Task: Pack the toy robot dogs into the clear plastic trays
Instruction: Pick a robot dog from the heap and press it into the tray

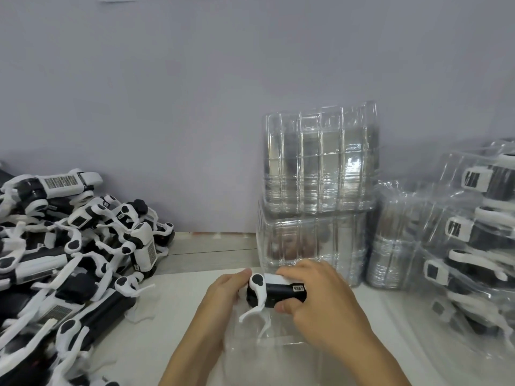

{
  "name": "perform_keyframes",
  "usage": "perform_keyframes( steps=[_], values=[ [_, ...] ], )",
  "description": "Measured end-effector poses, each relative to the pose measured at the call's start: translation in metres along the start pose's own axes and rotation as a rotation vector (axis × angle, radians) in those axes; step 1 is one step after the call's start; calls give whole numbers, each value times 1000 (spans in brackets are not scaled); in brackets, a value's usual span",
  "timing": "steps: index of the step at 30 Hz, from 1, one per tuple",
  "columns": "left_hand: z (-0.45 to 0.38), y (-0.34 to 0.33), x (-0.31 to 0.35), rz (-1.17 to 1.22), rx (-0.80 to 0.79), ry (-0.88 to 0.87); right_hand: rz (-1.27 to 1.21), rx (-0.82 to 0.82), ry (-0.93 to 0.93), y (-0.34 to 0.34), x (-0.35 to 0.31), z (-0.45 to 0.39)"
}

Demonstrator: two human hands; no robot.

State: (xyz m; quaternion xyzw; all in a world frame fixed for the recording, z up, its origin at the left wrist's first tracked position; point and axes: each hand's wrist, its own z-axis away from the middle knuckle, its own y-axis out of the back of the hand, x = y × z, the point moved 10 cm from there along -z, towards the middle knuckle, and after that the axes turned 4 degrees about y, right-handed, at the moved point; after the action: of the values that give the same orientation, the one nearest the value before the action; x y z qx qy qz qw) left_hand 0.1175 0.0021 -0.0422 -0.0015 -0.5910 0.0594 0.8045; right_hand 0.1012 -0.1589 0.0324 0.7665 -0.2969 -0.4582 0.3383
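Both hands, left (223,298) and right (315,296), grip one toy dog (274,292) above our clear tray (295,355); next we'd seat it down inside.

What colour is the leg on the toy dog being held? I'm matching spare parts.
White, with a black oval joint patch at the top, on the toy dog; the head view shows it clearly.

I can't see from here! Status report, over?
Both hands, left and right, gripping one toy dog. Above clear tray. Nothing blocking.
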Motion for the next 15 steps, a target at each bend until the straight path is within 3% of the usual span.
perform_keyframes(
  steps=[2,15],
  values=[
    [0,-3,-3,17,-40,24,-3,8,5,0,1,0],
    [-8,8,-7,110,61,-28,23,36,34,-1,-2,0]
  ],
)
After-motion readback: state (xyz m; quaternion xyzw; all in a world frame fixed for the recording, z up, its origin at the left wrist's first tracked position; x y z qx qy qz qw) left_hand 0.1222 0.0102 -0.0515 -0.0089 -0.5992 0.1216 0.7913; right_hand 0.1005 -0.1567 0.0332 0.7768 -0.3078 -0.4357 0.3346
